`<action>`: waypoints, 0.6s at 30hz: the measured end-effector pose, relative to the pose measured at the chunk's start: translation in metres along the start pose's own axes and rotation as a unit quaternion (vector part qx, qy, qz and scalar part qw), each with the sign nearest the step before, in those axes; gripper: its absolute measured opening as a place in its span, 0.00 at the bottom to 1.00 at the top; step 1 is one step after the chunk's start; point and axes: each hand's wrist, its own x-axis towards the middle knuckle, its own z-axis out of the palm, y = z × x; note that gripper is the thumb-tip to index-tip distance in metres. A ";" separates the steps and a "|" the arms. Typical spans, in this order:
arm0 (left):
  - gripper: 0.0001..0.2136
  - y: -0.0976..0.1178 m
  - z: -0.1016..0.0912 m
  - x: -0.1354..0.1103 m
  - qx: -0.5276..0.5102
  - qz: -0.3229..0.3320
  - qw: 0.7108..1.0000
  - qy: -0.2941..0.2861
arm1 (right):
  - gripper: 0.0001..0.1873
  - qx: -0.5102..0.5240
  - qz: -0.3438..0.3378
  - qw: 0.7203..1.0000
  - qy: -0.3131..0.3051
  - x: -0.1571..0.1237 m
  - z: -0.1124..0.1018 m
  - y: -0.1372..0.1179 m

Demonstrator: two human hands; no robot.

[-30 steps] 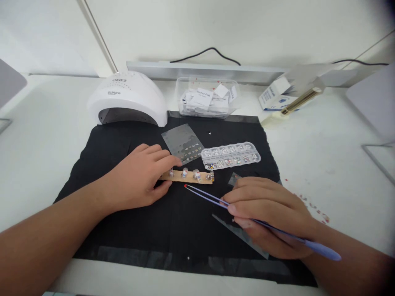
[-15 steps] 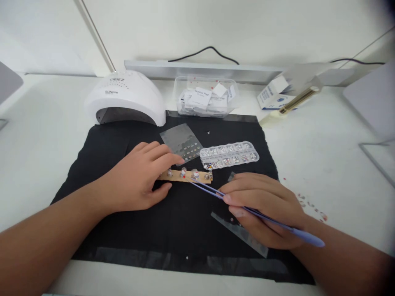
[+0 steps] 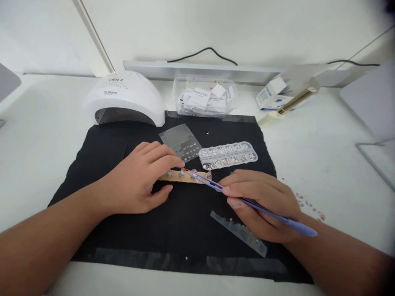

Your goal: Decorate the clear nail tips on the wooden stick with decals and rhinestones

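Observation:
My left hand [image 3: 138, 176] rests on the black mat [image 3: 105, 144], fingers and thumb pinching the left end of a tan strip [image 3: 188, 177] that carries several small clear nail tips. My right hand [image 3: 262, 203] is closed on lilac tweezers [image 3: 247, 201]. Their points reach up-left over the strip, with a tiny red gem [image 3: 184, 169] at the tip, right beside my left fingertips.
A clear compartment box of rhinestones [image 3: 227, 155] lies behind the strip, next to a plastic gem sheet [image 3: 182, 142]. Another plastic strip [image 3: 239, 233] lies under my right hand. A white nail lamp [image 3: 123, 98], a tub of pads [image 3: 205, 98] and a small carton [image 3: 273, 95] stand at the back.
My right hand has moved up and left, carrying the tweezer tip with the red gem from the bare mat onto the strip of nail tips. My left hand has stayed put.

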 end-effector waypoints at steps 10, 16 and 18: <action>0.12 -0.001 -0.001 -0.002 -0.019 0.020 1.000 0.014 | 0.12 0.004 -0.017 1.000 -0.016 -0.001 0.000 0.000; 0.12 -0.002 0.002 -0.002 -0.038 0.044 0.998 0.024 | 0.08 0.004 -0.051 0.999 -0.009 -0.001 0.001 0.002; 0.12 -0.002 0.002 -0.001 -0.039 0.044 0.998 0.020 | 0.08 0.007 -0.050 0.999 -0.008 0.000 0.001 0.002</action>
